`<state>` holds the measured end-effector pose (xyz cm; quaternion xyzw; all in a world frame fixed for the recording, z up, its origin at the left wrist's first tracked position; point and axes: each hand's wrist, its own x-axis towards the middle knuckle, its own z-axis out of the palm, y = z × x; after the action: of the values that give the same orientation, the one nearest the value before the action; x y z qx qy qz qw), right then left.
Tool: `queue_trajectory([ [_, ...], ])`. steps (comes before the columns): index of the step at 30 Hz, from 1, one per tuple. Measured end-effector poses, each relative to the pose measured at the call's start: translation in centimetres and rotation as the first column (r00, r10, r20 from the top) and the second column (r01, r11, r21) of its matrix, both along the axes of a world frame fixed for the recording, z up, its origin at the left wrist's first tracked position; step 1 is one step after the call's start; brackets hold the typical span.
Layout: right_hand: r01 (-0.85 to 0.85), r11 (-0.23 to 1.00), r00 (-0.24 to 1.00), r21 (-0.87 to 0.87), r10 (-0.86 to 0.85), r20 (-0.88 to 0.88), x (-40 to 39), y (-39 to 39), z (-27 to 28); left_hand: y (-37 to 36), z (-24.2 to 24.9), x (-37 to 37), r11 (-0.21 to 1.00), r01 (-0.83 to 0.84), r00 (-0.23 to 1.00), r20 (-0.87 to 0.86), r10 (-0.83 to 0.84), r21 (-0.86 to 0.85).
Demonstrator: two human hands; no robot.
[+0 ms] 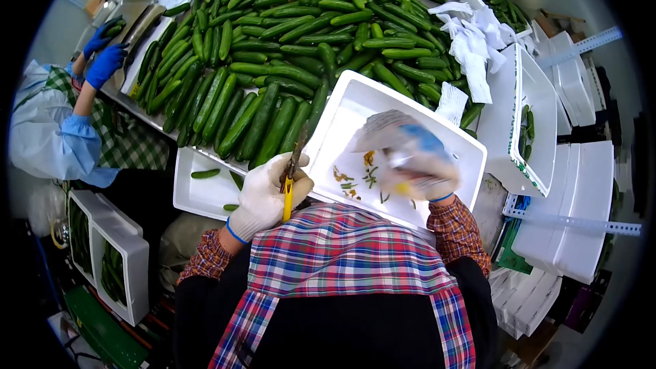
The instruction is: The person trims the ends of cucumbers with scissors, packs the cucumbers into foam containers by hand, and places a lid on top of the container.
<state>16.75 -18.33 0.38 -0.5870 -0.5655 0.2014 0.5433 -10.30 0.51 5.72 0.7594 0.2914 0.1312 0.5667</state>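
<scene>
My left hand [263, 191], in a white knit glove, is closed around yellow-handled scissors [288, 198]. Their dark, dirty blades point up toward the cucumber pile. Motion smears my right hand [417, 160], gloved in white with a blue patch, over a white foam box [329, 181]. Its fingers are not clear, and I cannot make out whether anything is in them. Small green and yellow scraps [369, 176] lie on the floor of the box. Just past the box and my left hand spreads a large heap of cucumbers [280, 41].
At left, a person's blue-gloved hands [106, 68] hold cucumbers beside a metal tray [143, 27]. White netting [471, 48] lies at the heap's right edge. Foam boxes [540, 123] stand along the right side. Another foam box [188, 188] with a few cucumbers sits below the table edge.
</scene>
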Motion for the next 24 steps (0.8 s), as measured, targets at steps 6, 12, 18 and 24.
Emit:
queue_trajectory([
  [6, 0.518, 0.832, 0.782, -0.197, -0.369, 0.502, 0.4, -3.3, -0.5, 2.0, 3.8, 0.9, 0.846, 0.309, 0.942, -0.265, -0.208, 0.434],
  [12, 0.475, 0.856, 0.468, -0.207, -0.444, -0.764, 0.1, 0.0, 1.2, 3.8, 15.3, -3.5, 0.688, 0.317, 0.924, -0.377, -0.067, 0.653],
  [18, 0.555, 0.805, 0.545, -0.213, -0.544, -0.638, -0.6, 0.3, 1.1, 2.8, 22.5, -7.6, 0.511, 0.499, 0.822, -0.569, -0.024, 0.7],
  [24, 0.583, 0.787, 0.471, -0.202, -0.529, -0.705, -1.9, 1.0, 2.0, 2.8, 27.6, -8.6, 0.53, 0.628, 0.608, -0.784, 0.124, 0.57],
])
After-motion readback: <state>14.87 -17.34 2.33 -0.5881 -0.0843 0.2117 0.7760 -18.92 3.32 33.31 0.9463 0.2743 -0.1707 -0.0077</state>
